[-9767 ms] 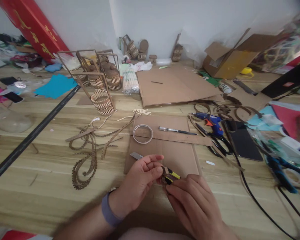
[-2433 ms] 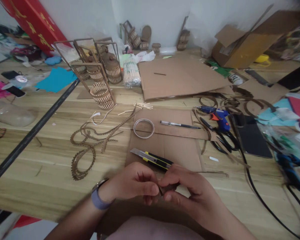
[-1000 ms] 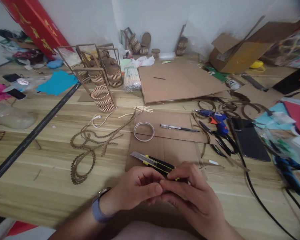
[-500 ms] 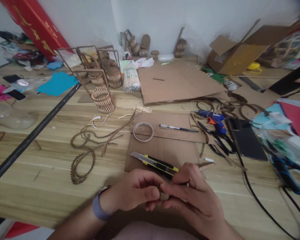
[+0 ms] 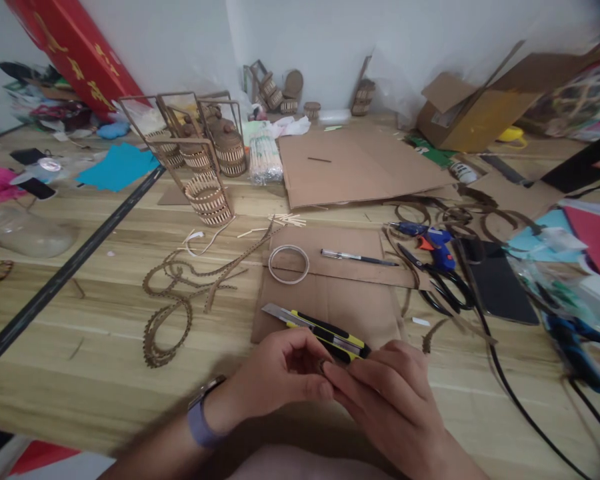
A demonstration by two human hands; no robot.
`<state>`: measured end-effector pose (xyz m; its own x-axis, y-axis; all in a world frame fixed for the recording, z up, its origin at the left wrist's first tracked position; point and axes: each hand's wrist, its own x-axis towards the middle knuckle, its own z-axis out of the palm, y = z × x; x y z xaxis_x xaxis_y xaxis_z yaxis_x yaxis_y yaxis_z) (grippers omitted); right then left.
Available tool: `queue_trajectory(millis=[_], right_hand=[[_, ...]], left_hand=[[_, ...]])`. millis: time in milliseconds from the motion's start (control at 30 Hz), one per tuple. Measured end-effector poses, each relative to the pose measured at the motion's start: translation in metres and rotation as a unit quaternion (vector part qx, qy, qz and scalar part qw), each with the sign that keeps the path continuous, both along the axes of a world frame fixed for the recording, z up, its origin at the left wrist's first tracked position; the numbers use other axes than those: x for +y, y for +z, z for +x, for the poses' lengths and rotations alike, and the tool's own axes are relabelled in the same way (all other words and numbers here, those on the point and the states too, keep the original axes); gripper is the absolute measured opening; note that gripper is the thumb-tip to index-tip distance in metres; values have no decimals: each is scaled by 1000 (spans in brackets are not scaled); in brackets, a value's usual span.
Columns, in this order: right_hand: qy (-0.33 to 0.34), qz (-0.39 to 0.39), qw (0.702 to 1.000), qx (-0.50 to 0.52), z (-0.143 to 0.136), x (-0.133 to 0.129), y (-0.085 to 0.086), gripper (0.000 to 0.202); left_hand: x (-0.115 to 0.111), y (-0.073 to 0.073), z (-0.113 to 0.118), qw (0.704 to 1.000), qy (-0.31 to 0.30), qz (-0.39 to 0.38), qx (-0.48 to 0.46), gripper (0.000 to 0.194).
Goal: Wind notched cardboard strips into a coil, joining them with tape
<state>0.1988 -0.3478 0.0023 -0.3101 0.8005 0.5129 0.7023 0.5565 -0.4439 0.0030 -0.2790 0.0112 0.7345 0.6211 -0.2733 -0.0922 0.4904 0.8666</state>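
My left hand (image 5: 280, 373) and my right hand (image 5: 397, 393) meet at the front edge of the table, fingertips pinched together. Between them sits a small curled brown cardboard piece (image 5: 322, 366), mostly covered by the fingers. Just beyond the hands, a yellow and black utility knife (image 5: 325, 330) lies with its blade out on a cardboard sheet (image 5: 280, 300). A roll of tape (image 5: 271, 273) and a pen (image 5: 357, 257) rest farther up on that sheet. Left of it are loose notched cardboard strips (image 5: 167, 330).
Small stick-sided baskets (image 5: 210, 200) with tall handles stand back left. On the right lie scissors (image 5: 447, 287), a blue glue gun (image 5: 437, 247), a dark phone (image 5: 503, 280), pliers (image 5: 577, 353) and a black cable (image 5: 510, 393). An open cardboard box (image 5: 480, 107) sits at the back.
My right hand has turned over, its back now facing up, and its fingers cover more of the cardboard piece. A short notched strip now shows beyond my right hand.
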Motion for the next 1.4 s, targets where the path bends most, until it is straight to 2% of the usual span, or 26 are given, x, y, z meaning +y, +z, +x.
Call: queue_trajectory(millis=[100, 267, 367, 467, 600, 733, 867, 1000, 1200, 1300, 1400], right_hand=[[5, 37, 999, -16, 0, 0, -1, 34], [-8, 81, 996, 30, -9, 12, 21, 11], [12, 63, 996, 58, -10, 17, 31, 16], [23, 67, 995, 74, -8, 20, 34, 20], [14, 86, 994, 59, -8, 20, 33, 26], [-29, 133, 991, 8, -9, 18, 27, 17], [-52, 157, 986, -18, -10, 15, 21, 15], [-29, 124, 992, 5, -8, 16, 25, 11], [-13, 105, 994, 31, -8, 20, 35, 25], [-46, 142, 989, 3, -8, 20, 25, 16], [-62, 175, 982, -28, -2, 14, 7, 12]], left_hand=[[0, 0, -1, 999, 2, 35, 12, 41], [0, 0, -1, 999, -31, -4, -34, 47], [0, 1, -2, 998, -50, -1, -49, 47], [1, 1, -4, 996, -65, 1, -56, 48], [1, 0, -3, 996, -63, -20, -60, 47], [0, -3, 0, 996, -26, -42, -73, 43], [-1, -4, 1, 998, 8, -13, -58, 40], [-1, -1, 0, 998, -10, 14, -61, 42], [-1, -3, -1, 997, -48, 1, -67, 49], [-2, -7, 0, 998, -17, -27, -52, 49], [-3, -9, 2, 999, 39, 4, -18, 50]])
